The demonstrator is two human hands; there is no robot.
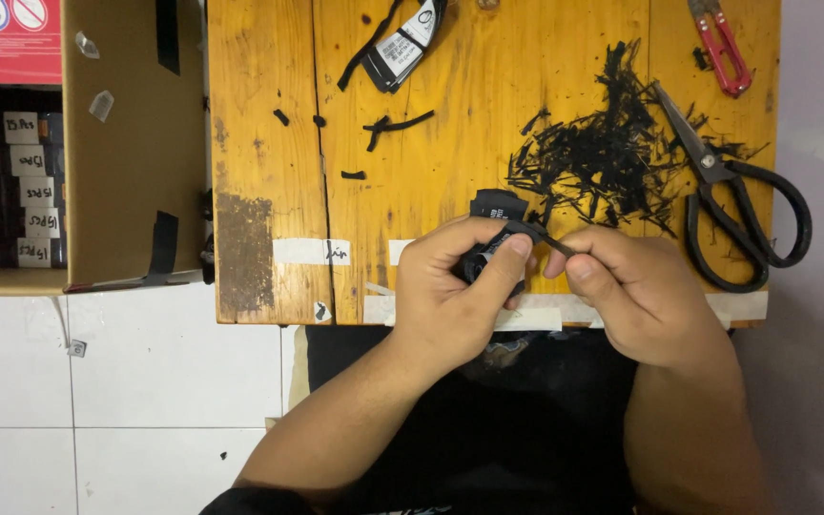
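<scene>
At far left we see a cardboard box (126,143) beside the wooden table (259,143). Over the table's near edge, our left hand (455,286) clenches a small black item (498,234), while our right hand (636,291) pinches its thin strip. Black trimmings (607,153) lie beyond, with black scissors (741,205) at right.

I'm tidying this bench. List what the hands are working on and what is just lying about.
In hand:
left hand and right hand on the small black piece

Lying about:
black scissors
red snips
pile of black trimmings
cardboard box
</scene>
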